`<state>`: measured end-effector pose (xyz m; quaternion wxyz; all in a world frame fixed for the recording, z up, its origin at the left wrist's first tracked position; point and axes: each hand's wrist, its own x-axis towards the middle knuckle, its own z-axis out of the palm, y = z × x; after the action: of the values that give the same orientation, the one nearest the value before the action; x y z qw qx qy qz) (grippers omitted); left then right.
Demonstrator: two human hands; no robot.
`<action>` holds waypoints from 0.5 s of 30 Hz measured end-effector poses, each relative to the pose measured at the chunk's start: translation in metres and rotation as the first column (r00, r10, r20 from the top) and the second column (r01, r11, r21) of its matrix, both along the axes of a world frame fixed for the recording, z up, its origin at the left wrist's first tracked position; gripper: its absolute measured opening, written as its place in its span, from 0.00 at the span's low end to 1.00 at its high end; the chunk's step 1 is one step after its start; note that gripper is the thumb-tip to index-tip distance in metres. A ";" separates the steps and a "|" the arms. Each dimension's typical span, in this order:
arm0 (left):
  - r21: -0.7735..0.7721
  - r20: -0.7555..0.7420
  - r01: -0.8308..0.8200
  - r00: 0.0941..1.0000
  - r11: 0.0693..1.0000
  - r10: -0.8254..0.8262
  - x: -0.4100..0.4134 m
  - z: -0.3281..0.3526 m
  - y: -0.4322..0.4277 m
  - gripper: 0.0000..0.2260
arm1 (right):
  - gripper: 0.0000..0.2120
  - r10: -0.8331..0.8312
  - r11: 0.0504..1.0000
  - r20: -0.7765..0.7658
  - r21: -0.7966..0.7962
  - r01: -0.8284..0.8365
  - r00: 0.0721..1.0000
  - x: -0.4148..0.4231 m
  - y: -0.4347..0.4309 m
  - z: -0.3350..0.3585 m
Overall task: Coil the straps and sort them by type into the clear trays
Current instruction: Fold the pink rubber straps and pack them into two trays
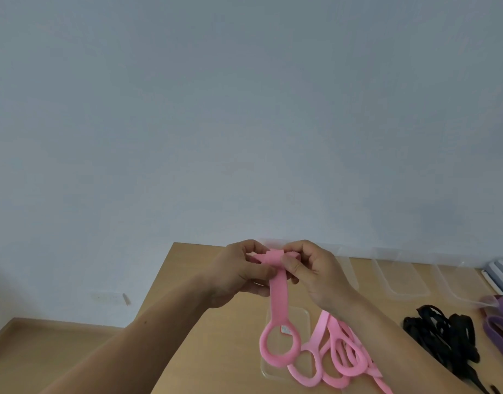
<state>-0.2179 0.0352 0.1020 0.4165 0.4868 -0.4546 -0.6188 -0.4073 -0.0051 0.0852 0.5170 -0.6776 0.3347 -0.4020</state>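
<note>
Pink strap (277, 291), ring end hanging down, top end pinched between left hand (239, 275) and right hand (312, 273) above the table (216, 322). Further pink straps (338, 354) heaped below it beside a clear tray (298, 315); black straps (443, 339) and purple straps (500, 322) lie to the right.

Trays (400, 293) line the table's (216, 351) back, straps (344, 351) before them.

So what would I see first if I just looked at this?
First, the left hand and right hand up in the middle, pinching the top of a pink strap whose ring end dangles down. Under it lies a heap of pink straps on the wooden table, with black straps tangled to its right.
</note>
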 end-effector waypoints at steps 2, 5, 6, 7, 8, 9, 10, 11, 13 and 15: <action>0.008 -0.021 0.032 0.999 0.999 -0.032 0.000 0.001 0.000 0.17 | 0.06 0.007 1.000 0.002 -0.022 -0.007 1.000 -0.001 0.001 0.000; 0.010 -0.071 0.052 0.996 0.999 -0.052 0.000 0.002 0.000 0.18 | 0.06 0.002 0.999 -0.022 -0.052 -0.003 1.000 -0.002 -0.001 -0.001; 0.010 -0.079 0.041 0.996 0.999 -0.040 0.000 0.003 -0.001 0.19 | 0.09 -0.005 0.998 -0.029 -0.057 0.003 1.000 -0.002 -0.001 -0.001; 0.004 -0.082 0.020 0.996 1.000 -0.020 -0.001 0.003 -0.002 0.18 | 0.10 -0.015 0.998 -0.038 -0.064 0.013 0.999 -0.002 -0.001 -0.001; -0.011 -0.083 -0.004 0.997 1.000 0.003 -0.001 0.003 -0.002 0.17 | 0.12 -0.026 0.997 -0.047 -0.073 0.023 0.999 -0.001 -0.001 -0.002; -0.032 -0.087 -0.028 0.996 0.999 0.025 -0.002 0.003 -0.003 0.15 | 0.13 -0.035 0.996 -0.054 -0.078 0.031 0.998 0.000 -0.001 -0.002; -0.055 -0.094 -0.049 0.995 0.997 0.044 -0.002 0.002 -0.003 0.14 | 0.14 -0.037 0.997 -0.051 -0.076 0.033 0.998 0.001 -0.001 -0.002; -0.079 -0.100 -0.069 0.993 0.995 0.061 -0.002 0.001 -0.003 0.14 | 0.14 -0.031 0.998 -0.036 -0.064 0.029 0.999 0.001 -0.001 -0.002; -0.127 -0.105 -0.102 0.990 0.987 0.089 -0.003 -0.001 -0.002 0.14 | 0.12 -0.008 1.000 0.013 -0.004 0.008 1.000 0.003 -0.002 -0.001; -0.179 -0.088 -0.120 0.990 0.976 0.106 -0.003 -0.003 -0.001 0.13 | 0.11 -0.005 0.995 0.067 0.097 -0.002 0.998 0.004 -0.002 0.002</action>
<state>-0.2209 0.0346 0.0987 0.5117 0.4468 -0.4648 -0.5679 -0.4033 -0.0073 0.0874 0.5601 -0.6374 0.3368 -0.4082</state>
